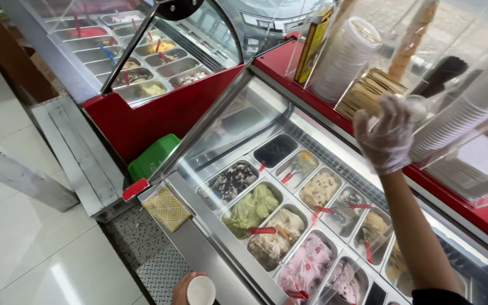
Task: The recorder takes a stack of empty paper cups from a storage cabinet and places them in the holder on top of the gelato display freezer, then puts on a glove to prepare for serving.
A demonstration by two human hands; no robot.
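My left hand is at the bottom edge, shut around a small white paper cup held upright over the steel ledge of the ice cream case. My right hand, in a thin clear plastic glove, reaches up across the case to the clear acrylic dispenser on the red counter top. Its fingertips are at a stack of flat brown wafers and a small clear round piece. Whether the fingers grip anything is hidden by the back of the hand.
Below my right arm lie several steel tubs of ice cream with red-handled scoops. Stacks of white cups fill the dispenser. A green bin, a yellow cloth and a second display case are to the left.
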